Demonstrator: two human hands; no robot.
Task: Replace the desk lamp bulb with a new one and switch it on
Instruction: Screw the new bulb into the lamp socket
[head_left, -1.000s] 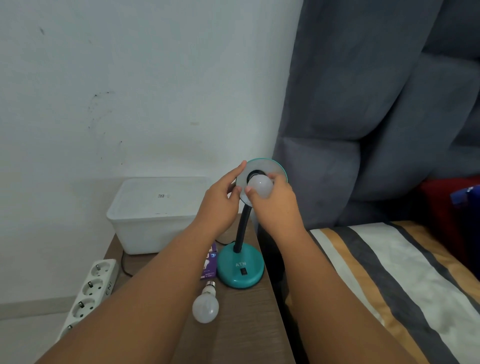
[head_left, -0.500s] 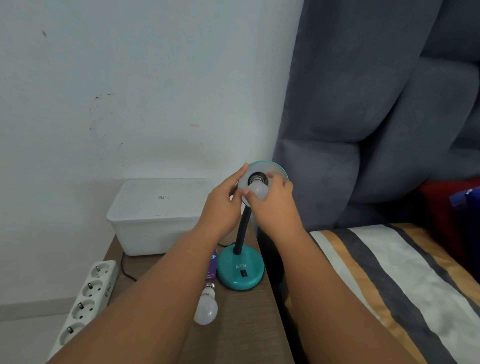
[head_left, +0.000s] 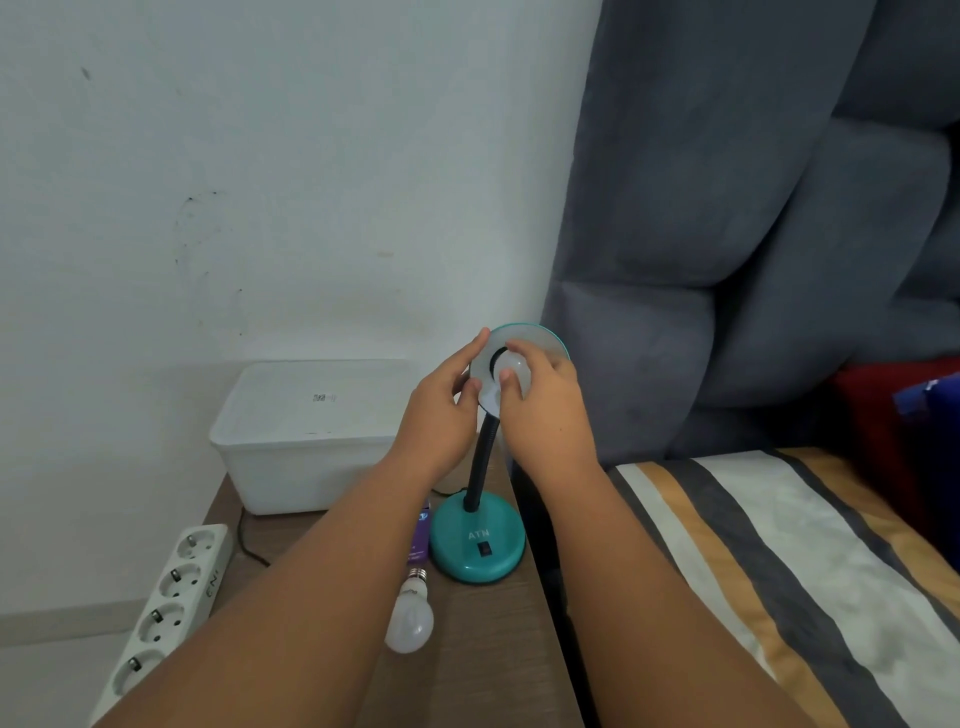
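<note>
A frosted white bulb (head_left: 511, 370) sits at the mouth of the black socket in the middle of the lamp shade (head_left: 540, 345), its rounded end facing the camera and its long axis running from the socket toward the viewer. The right hand (head_left: 545, 400) closes its fingers around the bulb's globe. The left hand (head_left: 441, 410) pinches the left rim of the shade between thumb and fingers. The shade is a round dish, teal outside and pale and smooth inside, tilted up to face the camera. It tops a black ribbed gooseneck (head_left: 480, 457) that rises from a glossy teal dome-shaped base (head_left: 478, 543) marked "ATN", with a small black switch (head_left: 484, 549) on its front. The base stands on a wood-grain bedside table (head_left: 493, 649). A second frosted bulb (head_left: 410, 618) lies on the table just left of the base, its metal screw cap pointing away toward a purple box (head_left: 421, 540). Behind stands a white plastic lidded bin (head_left: 306, 436); a white power strip (head_left: 166, 603) lies left, a striped bed (head_left: 779, 561) to the right.
</note>
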